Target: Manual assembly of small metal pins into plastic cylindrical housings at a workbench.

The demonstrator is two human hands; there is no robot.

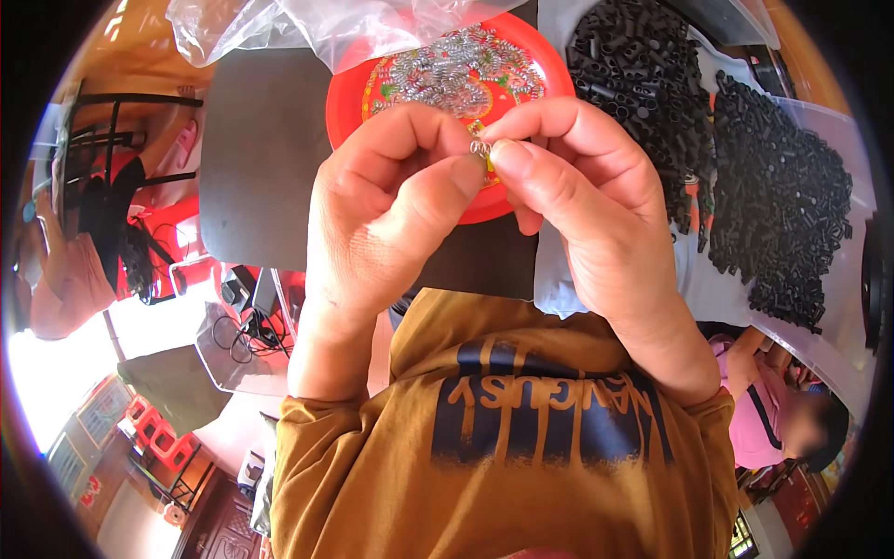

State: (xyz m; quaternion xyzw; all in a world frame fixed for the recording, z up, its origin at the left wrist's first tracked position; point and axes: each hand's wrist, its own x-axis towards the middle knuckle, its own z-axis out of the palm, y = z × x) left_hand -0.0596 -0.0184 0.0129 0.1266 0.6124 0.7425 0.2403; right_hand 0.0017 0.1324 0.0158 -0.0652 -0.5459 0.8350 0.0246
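A small silvery coil spring (480, 147) is pinched between my two hands, over the near edge of a red plate (345, 102). My left hand (386, 196) has its thumb and forefinger closed at the spring's left end. On the other side, my right hand (587, 177) grips the right end between thumb and forefinger. A heap of loose metal springs (456, 70) lies on the plate beyond my fingers, partly covering its printed pattern.
Clear plastic sheeting (251, 28) hangs over the plate's far left. To the right lie a pile of short black tubes (633, 65) and a pile of smaller black parts (778, 196). A dark board (251, 158) is at left. Another person (759, 401) sits at lower right.
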